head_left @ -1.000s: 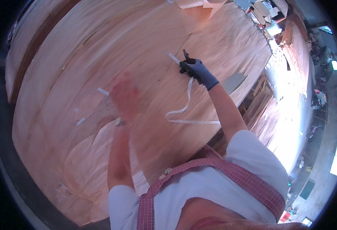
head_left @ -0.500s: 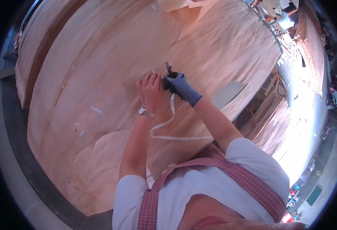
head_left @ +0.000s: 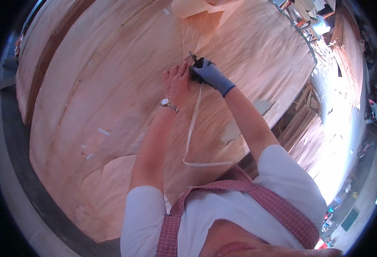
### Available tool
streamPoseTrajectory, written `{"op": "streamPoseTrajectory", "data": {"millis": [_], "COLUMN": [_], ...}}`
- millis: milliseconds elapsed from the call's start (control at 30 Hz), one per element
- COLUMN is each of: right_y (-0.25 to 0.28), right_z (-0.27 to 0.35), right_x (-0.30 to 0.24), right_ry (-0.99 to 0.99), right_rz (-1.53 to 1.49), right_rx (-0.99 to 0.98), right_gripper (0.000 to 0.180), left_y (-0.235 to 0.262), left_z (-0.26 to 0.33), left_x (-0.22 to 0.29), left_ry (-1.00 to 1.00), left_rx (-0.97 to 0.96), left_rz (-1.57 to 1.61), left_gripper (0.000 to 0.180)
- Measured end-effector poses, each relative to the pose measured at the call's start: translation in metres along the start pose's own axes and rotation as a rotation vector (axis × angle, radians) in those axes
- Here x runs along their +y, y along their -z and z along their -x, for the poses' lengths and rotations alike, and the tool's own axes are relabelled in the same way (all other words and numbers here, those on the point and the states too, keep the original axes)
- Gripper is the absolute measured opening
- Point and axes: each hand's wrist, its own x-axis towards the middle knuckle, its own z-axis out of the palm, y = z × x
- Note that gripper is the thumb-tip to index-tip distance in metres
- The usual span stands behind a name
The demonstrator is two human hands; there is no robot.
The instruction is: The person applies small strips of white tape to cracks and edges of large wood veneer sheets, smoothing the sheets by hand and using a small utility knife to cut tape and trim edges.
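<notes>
A broad sheet of thin, pale-brown wood veneer (head_left: 124, 94) lies under both hands. My left hand (head_left: 177, 85), bare and with a watch (head_left: 166, 103) at the wrist, rests on it, palm down with its fingers stretched out. Just to its right, my right hand (head_left: 214, 76) wears a blue-grey glove with dark fingers. It is closed round a dark hand tool (head_left: 193, 57), whose narrow end sticks out past the fingers; its exact kind is unclear. From below this hand a strip of white tape (head_left: 191, 126) trails toward my body.
Short white tape pieces (head_left: 103, 132) stick to the veneer on the left. Past my hands, a curled veneer flap (head_left: 201, 28) rises. A dark brown strip (head_left: 53, 55) runs along the far left. Stacked veneer (head_left: 300, 115) lies beyond the right edge, beside bright glare.
Both hands have moved farther from me and slightly right across the veneer. The trailing tape now hangs straighter, with less of a curve.
</notes>
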Motion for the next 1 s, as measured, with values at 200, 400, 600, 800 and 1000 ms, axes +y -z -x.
{"op": "streamPoseTrajectory", "data": {"millis": [200,400,600,800,1000], "right_y": [0.071,0.062,-0.105,-0.23,-0.258], "right_z": [0.005,0.144,0.177,0.219,0.214], "right_x": [-0.06,-0.225,-0.135,-0.051,-0.002], "right_ry": [0.46,0.538,0.205,-0.144,0.128], "right_rz": [0.493,-0.182,-0.283,-0.218,0.173], "right_rx": [0.273,0.083,-0.434,-0.607,-0.439], "right_gripper": [0.021,0.028,0.034,0.014,0.018], "left_y": [0.01,0.058,0.102,0.097,0.101], "left_z": [-0.002,0.088,0.333,0.374,0.355], "left_x": [0.009,-0.047,-0.056,-0.036,-0.039], "left_ry": [0.04,0.242,0.773,0.738,0.47], "left_rx": [-0.017,0.306,0.429,0.28,0.129], "left_rz": [0.102,0.299,0.032,0.063,0.062], "left_gripper": [0.044,0.044,0.05,0.055,0.056]}}
